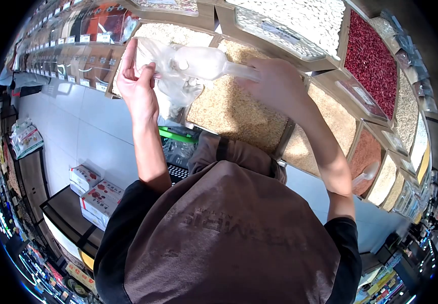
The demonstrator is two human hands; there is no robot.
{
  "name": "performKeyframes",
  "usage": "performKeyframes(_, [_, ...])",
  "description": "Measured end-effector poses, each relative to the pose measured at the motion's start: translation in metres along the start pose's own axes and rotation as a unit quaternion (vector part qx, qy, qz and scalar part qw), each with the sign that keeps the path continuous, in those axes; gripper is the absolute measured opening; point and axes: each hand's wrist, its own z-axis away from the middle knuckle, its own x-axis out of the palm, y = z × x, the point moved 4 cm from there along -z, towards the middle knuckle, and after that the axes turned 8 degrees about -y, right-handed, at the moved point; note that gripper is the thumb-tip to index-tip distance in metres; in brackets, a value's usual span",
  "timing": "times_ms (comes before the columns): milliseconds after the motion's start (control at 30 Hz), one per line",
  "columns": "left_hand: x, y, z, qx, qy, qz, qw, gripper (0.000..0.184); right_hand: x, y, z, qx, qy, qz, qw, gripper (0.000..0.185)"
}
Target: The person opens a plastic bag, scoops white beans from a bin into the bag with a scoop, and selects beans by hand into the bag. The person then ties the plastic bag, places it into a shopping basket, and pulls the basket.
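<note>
My left hand (140,81) pinches the edge of a clear plastic bag (181,91), thumb bent in and some fingers stretched up along the bag. My right hand (274,83), slightly blurred, is closed round the handle of a translucent white scoop (206,62). The scoop lies level, its mouth at the bag's opening, with a few white pieces in it that look like beans. More pale pieces show through the bag, too unclear to name. Both hands are above a bin of tan grain (239,109).
Behind are bins of white beans (305,25) and dark red beans (371,58). To the right, another scoop (366,175) rests in a reddish-brown bin (367,152). A basket with a green handle (177,136) is below my left forearm. Printed boxes (100,200) stand at the lower left.
</note>
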Motion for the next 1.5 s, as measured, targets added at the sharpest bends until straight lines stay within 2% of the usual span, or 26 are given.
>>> performKeyframes(67, [-0.008,-0.005,0.0,-0.004,-0.016,-0.003,1.0,0.066,0.003,0.008,0.001,0.034,-0.023,-0.034,0.999,0.035])
performKeyframes(133, [-0.006,-0.006,-0.001,0.001,-0.017,-0.007,1.0,0.066,0.014,0.023,0.006,0.055,-0.028,-0.168,0.984,0.041])
performKeyframes(233, [-0.006,-0.01,-0.005,0.018,-0.017,-0.002,1.0,0.067,0.014,0.035,0.016,0.098,-0.043,-0.162,0.981,0.043])
performKeyframes(333, [-0.011,-0.012,-0.006,0.022,-0.038,0.003,0.999,0.066,0.011,0.055,0.033,0.135,-0.05,-0.231,0.962,0.043])
performKeyframes(400, [-0.01,-0.012,-0.007,0.017,-0.032,-0.003,0.999,0.065,0.005,0.07,0.045,0.12,0.026,-0.259,0.958,0.039])
performKeyframes(533, [-0.013,-0.016,-0.01,0.008,-0.046,0.006,0.999,0.065,-0.019,0.092,0.068,0.153,0.055,-0.27,0.949,0.032])
performKeyframes(600, [-0.009,-0.012,-0.01,0.007,-0.016,-0.002,1.0,0.065,-0.035,0.101,0.078,0.167,0.112,-0.171,0.964,0.032])
performKeyframes(633, [-0.01,-0.014,-0.01,0.006,-0.016,-0.002,1.0,0.065,-0.04,0.105,0.083,0.15,0.14,-0.17,0.964,0.028])
performKeyframes(867, [-0.011,-0.008,-0.008,0.022,-0.007,-0.008,1.0,0.067,-0.056,0.146,0.1,0.227,0.212,-0.237,0.921,0.032])
performKeyframes(1067, [-0.012,-0.008,-0.007,0.026,0.008,-0.032,0.999,0.065,-0.066,0.16,0.091,0.234,0.286,-0.231,0.9,0.034])
performKeyframes(1167, [-0.01,-0.006,-0.007,0.025,0.007,-0.029,0.999,0.064,-0.09,0.129,0.078,0.281,0.279,-0.097,0.913,0.037])
performKeyframes(1200, [-0.009,-0.006,-0.006,0.026,0.008,-0.024,0.999,0.063,-0.088,0.132,0.075,0.281,0.278,-0.098,0.913,0.037])
performKeyframes(1267, [-0.009,-0.007,-0.006,0.026,0.014,-0.026,0.999,0.064,-0.089,0.132,0.062,0.245,0.335,0.098,0.905,0.036])
performKeyframes(1333, [-0.016,-0.007,-0.005,0.024,0.025,-0.031,0.999,0.064,-0.089,0.123,0.052,0.208,0.341,0.266,0.878,0.027])
performKeyframes(1400, [-0.02,-0.007,-0.005,0.025,0.039,-0.031,0.998,0.064,-0.085,0.143,0.038,0.252,0.328,0.272,0.869,0.031])
performKeyframes(1500, [-0.029,-0.006,-0.004,0.022,0.064,-0.039,0.997,0.063,-0.08,0.169,0.021,0.244,0.33,0.289,0.865,0.032])
